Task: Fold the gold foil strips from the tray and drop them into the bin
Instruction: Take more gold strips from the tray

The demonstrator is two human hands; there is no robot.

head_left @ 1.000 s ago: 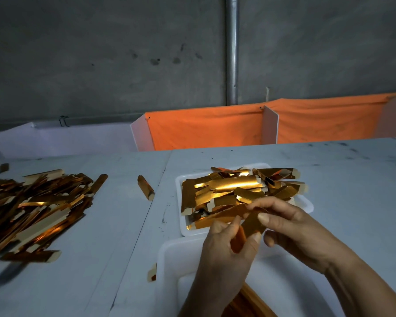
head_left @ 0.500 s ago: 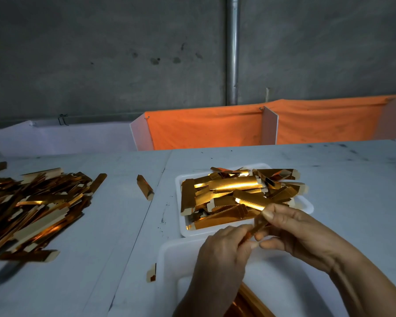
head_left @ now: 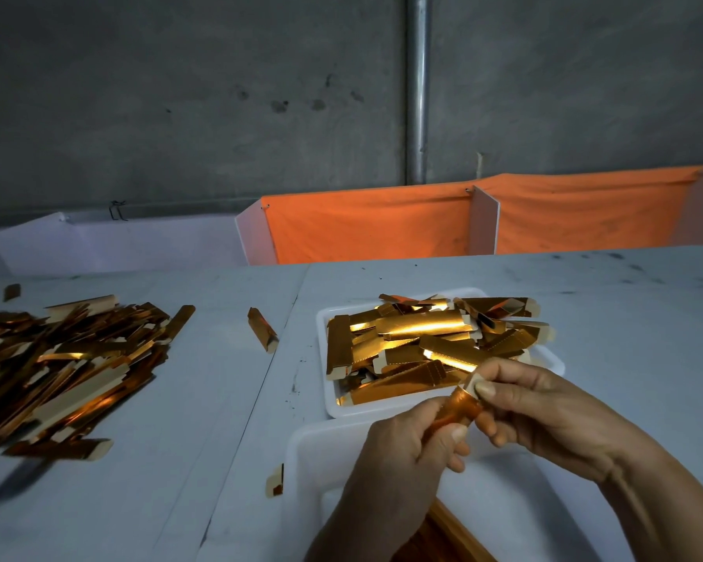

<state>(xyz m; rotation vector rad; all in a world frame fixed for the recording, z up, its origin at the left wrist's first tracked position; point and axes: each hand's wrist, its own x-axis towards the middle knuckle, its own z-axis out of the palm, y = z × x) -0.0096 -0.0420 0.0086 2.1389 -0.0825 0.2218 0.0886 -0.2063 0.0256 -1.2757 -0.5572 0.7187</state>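
A white tray [head_left: 322,323] holds a heap of gold foil strips [head_left: 423,338] at the table's middle. In front of it stands a white bin [head_left: 305,452], with a folded gold piece lying inside at its bottom [head_left: 455,529]. Above the bin's far edge both hands hold one gold foil strip [head_left: 457,409]. My left hand [head_left: 398,452] grips its lower part with curled fingers. My right hand [head_left: 544,407] pinches its pale upper end between thumb and fingers. Most of the strip is hidden inside my left hand.
A large loose pile of gold strips [head_left: 57,367] covers the table's left side. Single strips lie between the pile and the tray [head_left: 262,330] and beside the bin [head_left: 275,480]. Orange cloth dividers [head_left: 366,225] and a grey wall with a pipe [head_left: 417,87] stand behind.
The strip has been drawn off the tray heap and toward the bin. Both hands have shifted slightly right, and the strip now shows as a short rolled piece between them.
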